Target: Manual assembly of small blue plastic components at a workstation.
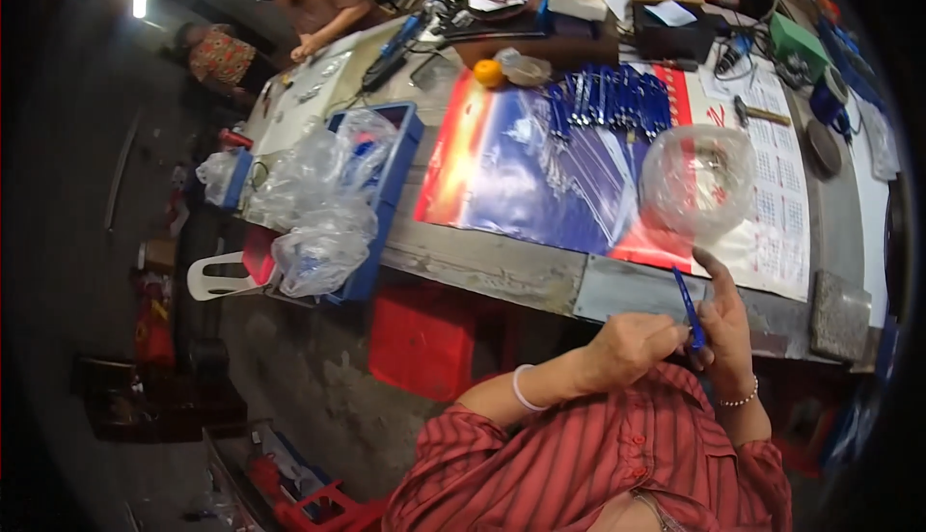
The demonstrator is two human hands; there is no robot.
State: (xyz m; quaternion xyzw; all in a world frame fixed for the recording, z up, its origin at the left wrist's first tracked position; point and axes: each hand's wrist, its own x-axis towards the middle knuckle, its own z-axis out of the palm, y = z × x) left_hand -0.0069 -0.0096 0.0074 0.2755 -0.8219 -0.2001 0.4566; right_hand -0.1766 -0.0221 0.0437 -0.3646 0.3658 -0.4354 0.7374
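In front of my striped shirt, at the table's near edge, my two hands meet around a slim blue piece (686,297) whose exact kind I cannot make out. Its long end slants up and away. My right hand (727,327) grips the lower part between thumb and fingers, with the index finger stretched out. The closed left hand (632,347) presses in from the left at the same lower end; whether it pinches a small part there is hidden. Beyond them, a bowl lined with clear plastic (696,185) stands on the poster. Many similar blue pieces with shiny ends (617,98) lie in rows behind it.
A poster (511,194) covers the tabletop. To the left, a blue crate (397,175) holds clear plastic bags. A hammer (767,115) and a metal block (840,315) lie right. A red stool (420,339) stands below the table. Two other people are at the far left.
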